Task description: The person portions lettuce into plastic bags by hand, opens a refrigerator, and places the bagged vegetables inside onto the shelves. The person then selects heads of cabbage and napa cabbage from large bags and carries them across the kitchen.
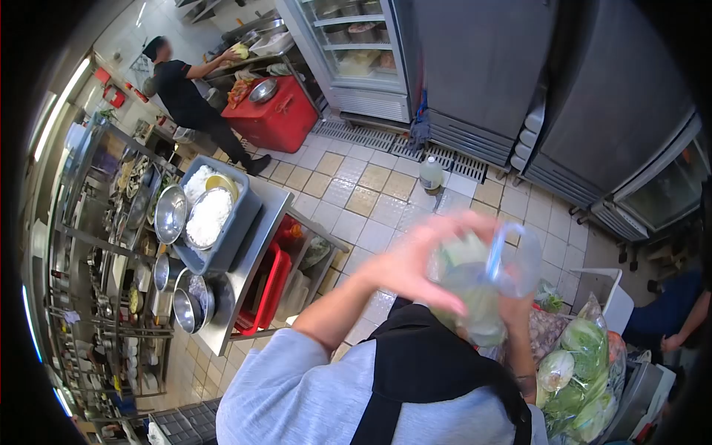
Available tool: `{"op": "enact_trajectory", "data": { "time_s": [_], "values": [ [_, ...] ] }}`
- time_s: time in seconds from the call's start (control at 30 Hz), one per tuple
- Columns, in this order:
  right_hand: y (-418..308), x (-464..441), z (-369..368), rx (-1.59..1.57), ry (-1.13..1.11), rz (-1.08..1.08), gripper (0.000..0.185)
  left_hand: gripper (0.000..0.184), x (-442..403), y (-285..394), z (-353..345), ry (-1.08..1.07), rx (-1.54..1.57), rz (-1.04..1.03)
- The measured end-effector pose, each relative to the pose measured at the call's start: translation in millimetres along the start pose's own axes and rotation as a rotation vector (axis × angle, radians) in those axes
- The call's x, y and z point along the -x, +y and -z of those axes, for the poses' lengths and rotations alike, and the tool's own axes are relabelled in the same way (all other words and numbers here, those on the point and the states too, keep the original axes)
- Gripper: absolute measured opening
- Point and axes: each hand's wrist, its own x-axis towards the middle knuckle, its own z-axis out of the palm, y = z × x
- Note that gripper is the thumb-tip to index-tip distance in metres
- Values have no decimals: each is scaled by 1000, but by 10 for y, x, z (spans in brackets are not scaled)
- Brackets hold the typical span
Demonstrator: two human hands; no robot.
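i was handling a clear container [480, 322], lifted in front of my black apron [419, 356] and above the tiled floor [374, 178]. pale green contents [466, 251] showed through its side. the step in hand looked to be holding or turning it between both hands; motion blur hid which. a see-through, lid-like piece [525, 263] with a bluish edge overlapped it on the right, and i could not tell whether the two were joined. in my judgement, any further move called for a firm, even hold, with the container supported from both sides.

my left arm [334, 308] reached forward and inward, elbow bent. my left hand [408, 259] arched in a wide curve, thumb low across the near side and fingers over the far side, grasping the container. my right hand [515, 315] rose upright along the other side, partly behind the plastic; i could not tell how its fingers were set (the blur was strongest there).

a clear bag of leafy vegetables [582, 371] lay near my right forearm. well apart, to my left, a steel tabletop [259, 215] carried a gray tub [248, 211] and metal bowls [188, 310]. a co-worker [182, 89] stood farther off, reaching toward a counter.
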Motion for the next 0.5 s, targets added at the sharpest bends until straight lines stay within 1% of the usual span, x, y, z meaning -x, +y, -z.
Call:
{"op": "enact_trajectory", "data": {
  "time_s": [0.03,0.1,0.13,0.17,0.2,0.23,0.27,0.3,0.37,0.4,0.47,0.5],
  "values": [
    [-45,11,85,45,-41,54,29,100,170,-144,141,70,-100,135],
    [-210,-43,159,172,-123,220,27,115,493,-704,-66,-42,-230,177],
    [-385,-113,162,327,-241,438,22,122,645,-922,-238,-90,-298,200],
    [-518,-199,122,483,-355,664,18,120,741,-1076,-463,-143,-257,178],
    [-612,-252,11,531,-392,622,15,117,776,-1164,-659,-200,-216,154],
    [-710,-284,-125,580,-426,575,12,110,689,-1060,-755,-184,-301,79],
    [-774,-316,-204,629,-464,521,10,105,647,-1046,-824,-253,-226,201],
    [-809,-375,-225,611,-437,517,10,99,606,-1032,-893,-312,-160,327],
    [-865,-487,-235,581,-389,517,12,92,595,-1226,-957,-583,304,946],
    [-898,-465,-257,492,-390,400,13,86,560,-1249,-912,-546,384,896],
    [-979,-429,-365,305,-382,174,13,80,627,-1166,-1044,-246,472,562],
    [-952,-391,-424,240,-357,175,14,75,548,-1176,-1099,-179,366,367]
  ]
}}
